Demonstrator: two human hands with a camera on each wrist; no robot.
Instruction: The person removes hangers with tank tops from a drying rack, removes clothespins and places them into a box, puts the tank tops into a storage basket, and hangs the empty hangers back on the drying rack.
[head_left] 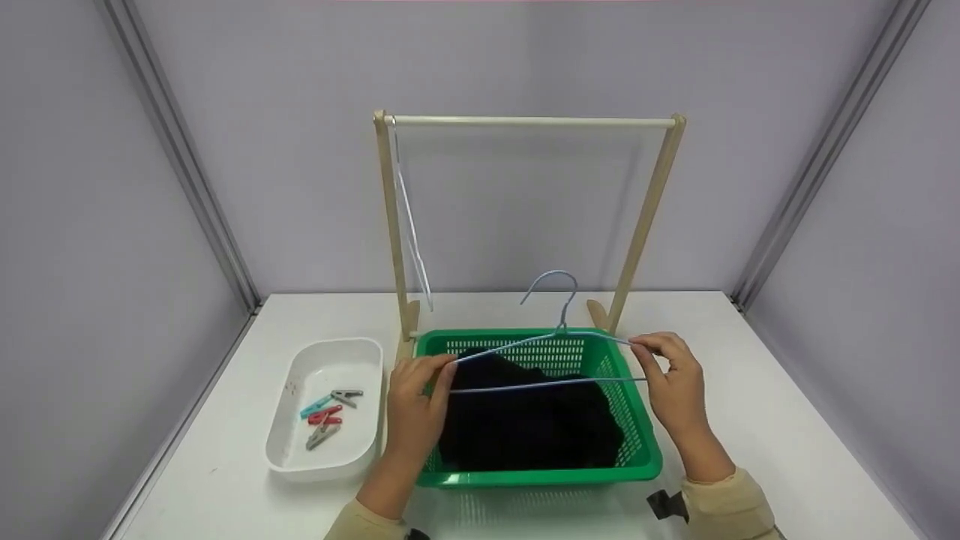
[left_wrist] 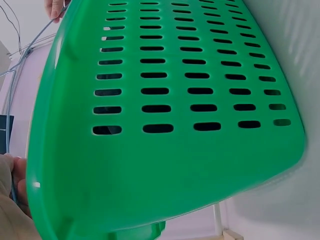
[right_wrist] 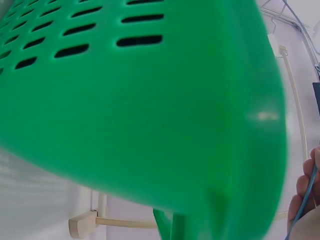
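In the head view a thin blue wire hanger point(head_left: 525, 385) is held level over the green basket point(head_left: 540, 477), its hook pointing up and curving left. My left hand point(head_left: 416, 397) pinches the hanger's left end between thumb and fingers, above the basket's left rim. At the other end, my right hand point(head_left: 673, 382) pinches the right shoulder near the basket's right rim. Beneath the hanger, black cloth point(head_left: 532, 431) lies bunched in the basket. The left wrist view shows the basket's perforated side point(left_wrist: 165, 155) with part of the left hand point(left_wrist: 15, 200) at its edge.
A wooden rack point(head_left: 525, 121) stands behind the basket, with a pale hanger point(head_left: 411, 217) hanging at its left end. To the left, a white tray point(head_left: 322, 469) holds several clothespins point(head_left: 324, 415) in blue, red and grey. Grey walls point(head_left: 480, 60) enclose the table.
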